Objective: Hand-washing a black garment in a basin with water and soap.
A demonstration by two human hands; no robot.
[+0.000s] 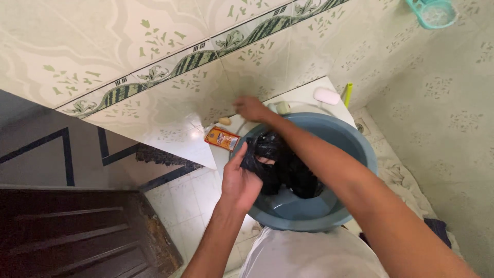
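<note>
A blue-grey plastic basin (360,141) sits in front of me with a little water and a wet black cloth (288,167) inside. My left hand (241,177) grips a bunched part of that cloth at the basin's near-left rim. My right hand (251,108) reaches across the basin to the white tiled ledge (309,95), fingers closed near a small pale object (225,121); what it holds I cannot tell. An orange sachet (222,138) lies on the ledge just left of the basin.
A white soap bar (327,96) and a yellow-green stick (348,94) rest on the ledge's far end. A teal basket (432,12) hangs on the tiled wall. Pale cloths (404,180) lie on the floor at right. A dark wooden door (77,231) stands at lower left.
</note>
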